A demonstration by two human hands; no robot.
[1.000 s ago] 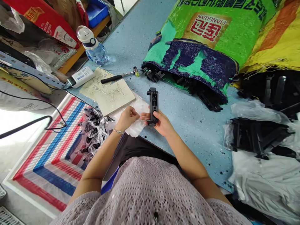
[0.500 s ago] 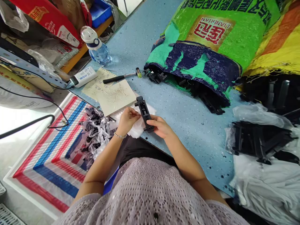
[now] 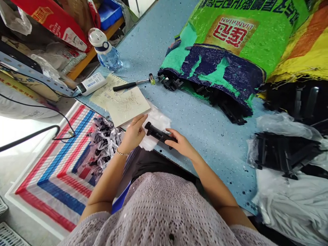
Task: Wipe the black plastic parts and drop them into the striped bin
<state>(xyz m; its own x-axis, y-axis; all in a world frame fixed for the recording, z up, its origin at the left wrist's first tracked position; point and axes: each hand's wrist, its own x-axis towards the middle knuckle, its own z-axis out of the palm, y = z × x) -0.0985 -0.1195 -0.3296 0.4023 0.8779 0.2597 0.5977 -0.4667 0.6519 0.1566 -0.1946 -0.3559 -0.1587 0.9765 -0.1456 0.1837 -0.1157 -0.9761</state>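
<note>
My right hand (image 3: pixel 180 142) is closed on the right end of a black plastic part (image 3: pixel 159 134), which lies slantwise above the table's front edge. Just left of the part's free end is my left hand (image 3: pixel 133 134), its fingers extended and holding nothing that I can see. Under the part and between my hands lies a stack of thin white plastic bags (image 3: pixel 153 118). A beige pad (image 3: pixel 128 106) sits right beyond my left fingertips. Behind the pad rests a hammer (image 3: pixel 132 84) with a black handle.
Black parts (image 3: pixel 228 111) spill from a green sack (image 3: pixel 246 54) at the back right. Wrapped parts (image 3: pixel 106 147) fill a striped-lined crate (image 3: pixel 61 177) at left. A water bottle (image 3: pixel 109 53) stands on the blue table (image 3: pixel 205 133); more black parts (image 3: pixel 284 150) lie at right.
The black part has turned from nearly upright in view to slanting toward the right. My left hand has moved left, away from it, and its fingers have stretched out.
</note>
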